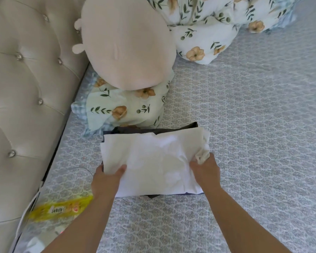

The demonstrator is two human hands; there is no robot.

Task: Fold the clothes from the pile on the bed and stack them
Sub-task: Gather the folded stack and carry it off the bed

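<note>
A folded white garment lies on top of a stack of dark folded clothes in the middle of the bed. My left hand grips the white garment's near left edge, thumb on top and fingers underneath. At the right edge my right hand holds the same garment, with a bunched bit of cloth above its knuckles. Only dark edges of the clothes below show at the far side and the near side.
A tufted beige headboard runs along the left. A round pink plush toy rests on a floral pillow just behind the stack. A floral duvet is bunched at the back. A yellow packet lies at the near left.
</note>
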